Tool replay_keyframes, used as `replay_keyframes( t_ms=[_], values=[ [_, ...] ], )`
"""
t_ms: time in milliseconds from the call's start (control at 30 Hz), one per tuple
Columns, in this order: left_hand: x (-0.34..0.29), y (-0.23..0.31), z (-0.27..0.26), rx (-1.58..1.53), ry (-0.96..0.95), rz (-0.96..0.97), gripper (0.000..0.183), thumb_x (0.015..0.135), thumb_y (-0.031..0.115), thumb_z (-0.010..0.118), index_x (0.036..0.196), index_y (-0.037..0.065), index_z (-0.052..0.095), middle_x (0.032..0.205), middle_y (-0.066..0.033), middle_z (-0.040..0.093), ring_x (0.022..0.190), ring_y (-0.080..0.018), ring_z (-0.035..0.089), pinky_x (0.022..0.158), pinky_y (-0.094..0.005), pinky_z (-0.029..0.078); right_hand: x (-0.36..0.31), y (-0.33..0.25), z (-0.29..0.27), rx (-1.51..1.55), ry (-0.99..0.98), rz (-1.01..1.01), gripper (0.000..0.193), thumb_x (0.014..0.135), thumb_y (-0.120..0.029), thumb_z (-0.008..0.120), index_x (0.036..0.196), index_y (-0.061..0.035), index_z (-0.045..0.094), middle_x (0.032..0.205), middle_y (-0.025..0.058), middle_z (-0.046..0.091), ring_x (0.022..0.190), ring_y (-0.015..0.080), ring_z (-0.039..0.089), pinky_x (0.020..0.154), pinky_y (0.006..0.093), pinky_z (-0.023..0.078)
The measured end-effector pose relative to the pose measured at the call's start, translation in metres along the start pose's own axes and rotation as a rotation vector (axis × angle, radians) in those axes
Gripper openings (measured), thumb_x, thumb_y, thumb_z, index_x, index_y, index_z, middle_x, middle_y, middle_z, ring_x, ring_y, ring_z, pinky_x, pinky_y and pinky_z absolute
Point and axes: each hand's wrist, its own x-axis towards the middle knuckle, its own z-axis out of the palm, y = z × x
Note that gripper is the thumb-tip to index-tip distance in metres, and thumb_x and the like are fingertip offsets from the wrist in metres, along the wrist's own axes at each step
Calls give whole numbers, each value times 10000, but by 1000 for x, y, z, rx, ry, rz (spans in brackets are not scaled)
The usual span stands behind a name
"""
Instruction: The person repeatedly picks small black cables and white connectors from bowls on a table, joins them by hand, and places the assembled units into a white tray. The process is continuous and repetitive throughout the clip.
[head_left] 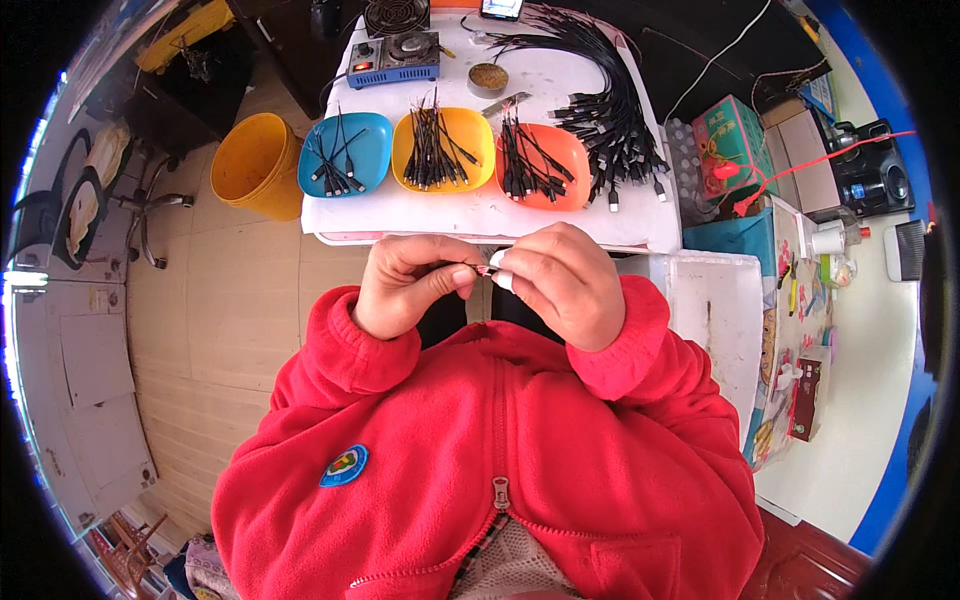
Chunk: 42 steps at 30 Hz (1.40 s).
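Both my hands are raised close to my chest, over the near edge of a white work table [480, 215]. My left hand [410, 285] and my right hand [560, 285] meet fingertip to fingertip and pinch a small thin cable piece [484, 269] between them; most of it is hidden by my fingers. Beyond them sit three shallow dishes of short black cable pieces: a blue dish [345, 152], a yellow dish [443, 148] and an orange dish [545, 165]. A large bundle of black cables [610, 110] lies at the table's right.
A small blue heating device [395, 60] and a round tin [487, 78] stand at the table's far side. A yellow bucket [255, 165] stands on the floor at left. A white foam box [715, 310] and a green carton [730, 135] are at right.
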Motion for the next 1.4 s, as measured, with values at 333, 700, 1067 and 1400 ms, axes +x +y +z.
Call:
replay_keyframes(
  t_ms=[333,700,1067,1400],
  values=[
    [0,5,12,765,-9,355,126,820,-49,642,943,-21,649,741,-108,635,614,-180,601,579,-282,484,-10,8,-2,1543,-217,1081,106,893,-63,600,956,20,619,830,-9,591,733,64,529,674,210,448],
    [-1,-16,18,-792,-215,-316,152,907,75,600,1012,-29,633,674,-66,566,546,-80,409,473,-211,238,-2,-5,-13,294,18,9,286,670,74,701,921,-27,607,824,88,595,715,242,580,609,301,478],
    [-4,17,28,551,20,176,120,821,-43,643,934,-15,672,746,-111,647,637,-184,626,592,-279,489,-22,-4,-11,986,-117,789,191,940,-152,608,1032,15,596,903,-3,613,810,48,545,735,211,462],
    [22,19,16,522,68,142,144,844,-5,654,983,-15,690,744,-94,655,626,-145,618,593,-256,479,-72,37,27,703,-72,817,166,949,-122,541,988,15,626,851,29,641,737,85,572,687,232,478]
  ],
)
